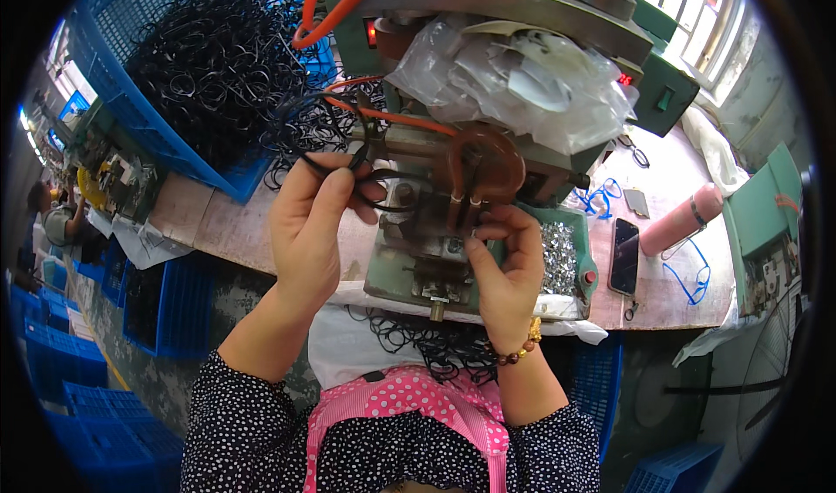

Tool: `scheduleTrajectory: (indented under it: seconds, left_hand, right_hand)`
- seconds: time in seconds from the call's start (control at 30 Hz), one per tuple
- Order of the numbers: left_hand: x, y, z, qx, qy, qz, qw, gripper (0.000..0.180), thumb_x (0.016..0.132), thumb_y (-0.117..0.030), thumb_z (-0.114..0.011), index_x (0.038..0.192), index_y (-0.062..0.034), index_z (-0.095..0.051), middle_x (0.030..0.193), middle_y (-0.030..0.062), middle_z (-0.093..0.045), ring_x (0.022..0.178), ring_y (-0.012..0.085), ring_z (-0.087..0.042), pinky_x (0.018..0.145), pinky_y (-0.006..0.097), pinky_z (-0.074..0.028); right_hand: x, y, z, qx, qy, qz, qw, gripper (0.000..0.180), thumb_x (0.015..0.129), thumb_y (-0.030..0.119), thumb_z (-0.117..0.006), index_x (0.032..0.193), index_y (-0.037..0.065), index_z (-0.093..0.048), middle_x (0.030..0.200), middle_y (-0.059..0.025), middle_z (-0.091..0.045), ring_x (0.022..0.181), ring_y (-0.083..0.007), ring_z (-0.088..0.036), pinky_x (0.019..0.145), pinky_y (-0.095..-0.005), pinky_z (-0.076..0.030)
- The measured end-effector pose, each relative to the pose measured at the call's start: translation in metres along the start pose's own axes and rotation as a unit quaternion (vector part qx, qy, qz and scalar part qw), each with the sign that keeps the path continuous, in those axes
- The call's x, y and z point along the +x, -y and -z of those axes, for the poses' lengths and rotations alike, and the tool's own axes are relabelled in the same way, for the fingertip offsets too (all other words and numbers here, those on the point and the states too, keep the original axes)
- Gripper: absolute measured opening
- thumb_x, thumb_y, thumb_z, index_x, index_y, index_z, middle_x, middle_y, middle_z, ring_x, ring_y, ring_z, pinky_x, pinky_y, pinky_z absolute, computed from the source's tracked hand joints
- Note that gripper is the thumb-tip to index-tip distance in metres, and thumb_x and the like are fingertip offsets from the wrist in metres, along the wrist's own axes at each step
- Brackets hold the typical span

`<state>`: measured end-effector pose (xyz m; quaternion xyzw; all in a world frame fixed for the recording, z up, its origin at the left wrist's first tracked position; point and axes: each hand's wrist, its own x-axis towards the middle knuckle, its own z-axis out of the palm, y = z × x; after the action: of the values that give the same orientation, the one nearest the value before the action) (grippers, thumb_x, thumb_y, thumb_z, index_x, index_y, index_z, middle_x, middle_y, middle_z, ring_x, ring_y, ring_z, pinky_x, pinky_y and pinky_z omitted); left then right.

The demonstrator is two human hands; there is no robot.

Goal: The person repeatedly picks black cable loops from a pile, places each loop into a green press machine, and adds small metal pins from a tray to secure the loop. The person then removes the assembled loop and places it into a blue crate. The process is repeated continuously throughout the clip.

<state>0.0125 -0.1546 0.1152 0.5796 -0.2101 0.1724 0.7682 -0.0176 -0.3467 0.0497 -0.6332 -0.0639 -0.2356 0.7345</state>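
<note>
My left hand [312, 219] is closed on a thin black loop [292, 118], left of the green bench machine [383, 275]. Dark curved parts cross around its fingertips, and I cannot separate them all. With thumb and fingers pinched together, my right hand [507, 271] is at the machine's front fixture, just below a brown hose-like coil [488, 166]. Whatever sits in that pinch is too small to make out. Right beside this hand is a tray of small shiny metal pieces [559, 253].
A blue crate [144, 114] heaped with black loops [226, 66] stands at the far left. Plastic bags [522, 75] lie on the machine. To the right are a phone [624, 256], a pink bottle [684, 221] and blue cords [691, 275]. More black loops [427, 336] lie in my lap.
</note>
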Motion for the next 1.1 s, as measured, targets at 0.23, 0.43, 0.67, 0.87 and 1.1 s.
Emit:
scheduleTrajectory:
  seconds: [0.23,0.43,0.67,0.87,1.1]
  left_hand:
    - [0.004,0.002,0.0,0.014,-0.002,-0.022,1.0,0.017,0.102,-0.008,-0.051,0.113,0.0021,-0.059,0.101,0.009,-0.068,0.084,0.0132,-0.066,0.068,0.024,-0.051]
    - [-0.028,-0.004,-0.013,0.104,0.101,-0.046,0.988,0.015,0.095,0.003,-0.054,0.11,0.0039,-0.059,0.096,0.0076,-0.069,0.081,0.011,-0.065,0.07,0.026,-0.053]
    - [-0.024,0.019,-0.032,0.221,0.161,-0.019,0.962,0.009,0.091,-0.003,-0.064,0.097,0.0035,-0.063,0.082,0.0137,-0.065,0.068,0.0246,-0.065,0.061,0.031,-0.05]
    - [-0.019,0.026,-0.031,0.283,0.193,-0.137,0.93,0.015,0.085,-0.008,-0.07,0.095,0.0015,-0.064,0.08,0.0149,-0.063,0.067,0.0342,-0.061,0.059,0.039,-0.048]
    - [-0.018,0.033,-0.028,0.289,0.203,-0.225,0.908,0.023,0.079,-0.009,-0.075,0.098,0.0004,-0.064,0.078,0.0147,-0.062,0.067,0.0349,-0.06,0.058,0.041,-0.047]
  right_hand:
    - [0.001,0.001,-0.013,0.078,0.023,-0.039,0.996,0.05,0.086,-0.008,-0.066,0.13,0.0,-0.043,0.102,-0.0048,-0.06,0.097,-0.0125,-0.056,0.087,-0.0252,-0.046]
    - [0.001,-0.003,-0.002,0.003,0.057,0.014,0.998,0.05,0.088,-0.008,-0.062,0.133,-0.001,-0.044,0.111,-0.008,-0.06,0.106,-0.0148,-0.056,0.094,-0.0278,-0.045]
    - [0.003,0.004,0.034,-0.029,-0.037,0.0,0.999,0.031,0.091,-0.007,-0.058,0.122,-0.003,-0.055,0.108,-0.01,-0.065,0.103,-0.0151,-0.061,0.094,-0.0283,-0.045]
    - [-0.002,-0.002,0.072,-0.106,-0.109,0.07,0.986,0.027,0.093,-0.007,-0.056,0.12,-0.001,-0.059,0.109,-0.008,-0.064,0.103,-0.015,-0.06,0.096,-0.0282,-0.045]
    - [-0.01,-0.042,0.128,-0.311,-0.179,-0.026,0.933,0.017,0.095,0.004,-0.061,0.111,0.0,-0.065,0.099,-0.0033,-0.066,0.085,-0.0107,-0.058,0.073,-0.0242,-0.046]
